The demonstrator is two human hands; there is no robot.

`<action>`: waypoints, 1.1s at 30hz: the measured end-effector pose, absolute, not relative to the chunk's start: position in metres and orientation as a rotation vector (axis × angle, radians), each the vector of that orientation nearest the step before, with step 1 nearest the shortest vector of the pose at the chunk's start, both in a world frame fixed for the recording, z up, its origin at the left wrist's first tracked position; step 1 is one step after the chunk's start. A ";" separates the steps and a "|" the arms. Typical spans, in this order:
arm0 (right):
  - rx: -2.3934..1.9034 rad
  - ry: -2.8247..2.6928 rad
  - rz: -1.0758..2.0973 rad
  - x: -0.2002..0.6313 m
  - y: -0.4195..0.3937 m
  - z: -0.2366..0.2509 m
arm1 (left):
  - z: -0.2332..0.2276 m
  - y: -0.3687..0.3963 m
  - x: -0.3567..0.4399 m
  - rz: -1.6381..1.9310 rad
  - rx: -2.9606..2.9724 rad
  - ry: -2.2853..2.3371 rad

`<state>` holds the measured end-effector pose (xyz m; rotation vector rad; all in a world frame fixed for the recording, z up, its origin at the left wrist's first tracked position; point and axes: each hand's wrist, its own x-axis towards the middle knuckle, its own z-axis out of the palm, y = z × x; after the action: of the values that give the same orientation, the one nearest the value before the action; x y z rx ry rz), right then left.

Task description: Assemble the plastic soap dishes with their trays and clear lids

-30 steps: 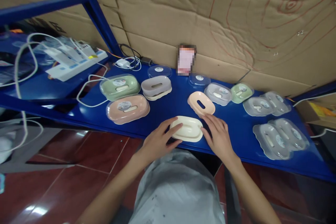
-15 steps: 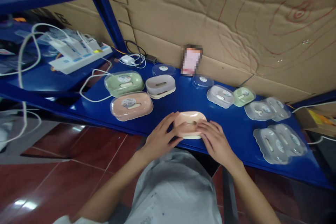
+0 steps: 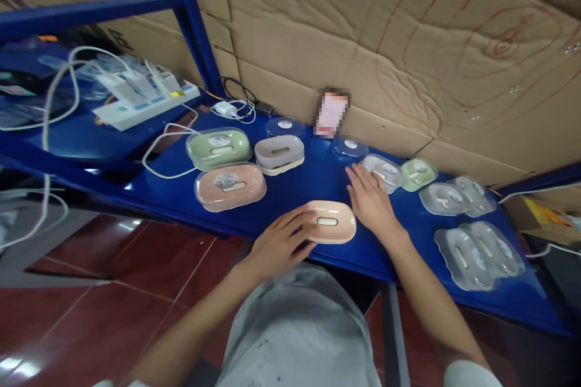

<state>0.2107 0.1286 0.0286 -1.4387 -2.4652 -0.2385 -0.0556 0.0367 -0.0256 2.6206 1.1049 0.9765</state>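
Note:
A peach oval soap dish with a pale slot in its middle sits near the front edge of the blue table. My left hand grips its left end, fingers over the rim and thumb at the near side. To the right, my right hand is open and holds nothing, fingers stretched forward. Its fingertips are beside a lilac soap dish under a clear cover, partly hiding it; whether they touch cannot be told. Just beyond them lies a loose clear lid with a round label.
Left are a covered green dish, a covered pink dish, a lilac dish and another clear lid. Grey covered dishes lie right, near a small green one. A phone leans against cardboard.
My right hand has left the peach dish and moved forward and open toward the clear lid and lilac dish. My left hand stays on the peach dish, whose slot now shows. The view has shifted slightly.

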 end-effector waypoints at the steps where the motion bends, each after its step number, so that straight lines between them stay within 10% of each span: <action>1: -1.558 -2.447 -0.301 0.202 0.150 0.027 | -0.025 0.037 -0.056 0.983 2.615 1.101; 26: -1.210 -2.320 0.335 0.231 0.064 0.018 | -0.029 0.031 -0.057 1.112 2.332 1.233; 33: -1.133 -2.374 0.066 0.212 0.019 -0.004 | -0.028 0.033 -0.061 1.032 2.345 1.186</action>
<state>0.2116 0.0192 -0.0039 -1.1334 -2.3738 0.0655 -0.0607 0.0333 -0.0283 2.3450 1.1863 1.0322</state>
